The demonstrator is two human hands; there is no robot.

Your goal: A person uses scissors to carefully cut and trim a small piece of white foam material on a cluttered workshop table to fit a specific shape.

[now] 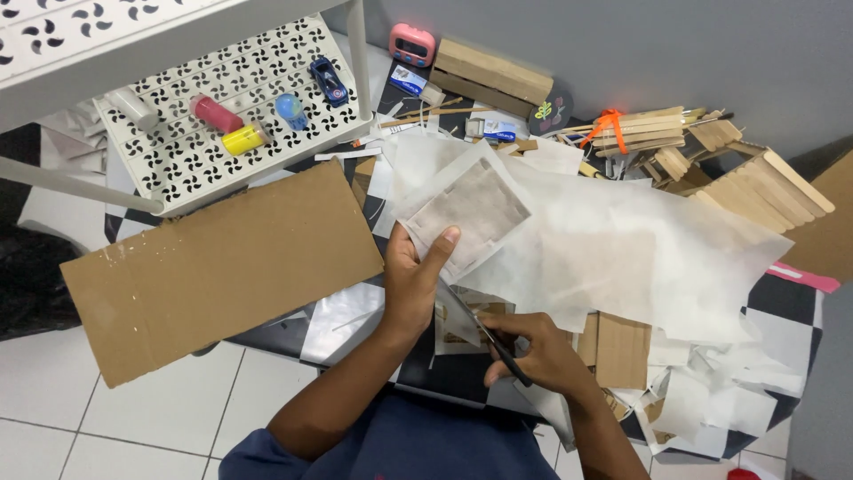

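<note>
My left hand (416,277) holds up a small square of thin white paper (462,212) with a brown cardboard piece showing through it, thumb on top of its lower edge. My right hand (531,348) grips black-handled scissors (487,338), whose blades point up-left toward the paper's lower edge just below my left hand. Both hands work over a pile of white translucent paper sheets (640,240) lying on a black-and-white checkered mat (782,298).
A large brown cardboard sheet (222,267) lies at the left. A white perforated shelf (231,107) holds small bottles and a blue toy car (329,82). Wooden stick bundles (640,132), a stick-built panel (769,188), a pink timer (412,44) and paper scraps (711,400) surround the work area.
</note>
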